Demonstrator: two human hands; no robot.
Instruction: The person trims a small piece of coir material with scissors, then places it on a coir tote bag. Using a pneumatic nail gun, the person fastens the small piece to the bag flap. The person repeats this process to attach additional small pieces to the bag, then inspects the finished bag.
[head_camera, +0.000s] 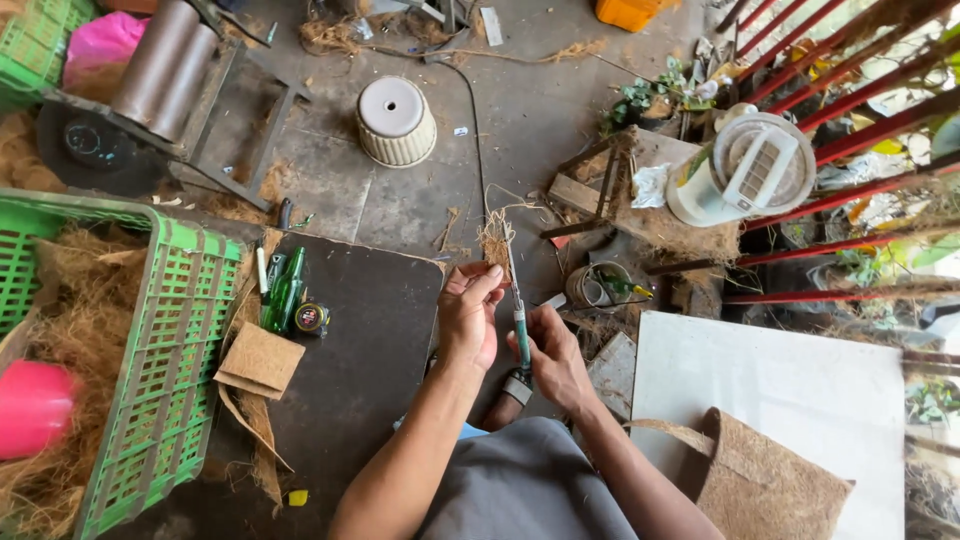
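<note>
My left hand (470, 312) pinches a small tuft of brown coir fibre (495, 240) tied with pale string, held up in front of me. My right hand (556, 355) grips the handle of a slim tool with a green grip and a thin metal shaft (519, 318), its tip reaching up into the fibre tuft. Both hands are over the gap between a dark board (365, 340) and a white board (780, 390).
A green crate (170, 330) of coir fibre with a pink ball sits at left. On the dark board lie a green bottle (284, 292), a tape measure (311, 318) and coir mat pieces (260, 362). An upturned pot (396, 120), a white fan (745, 170) and a coir bag (765, 480) are nearby.
</note>
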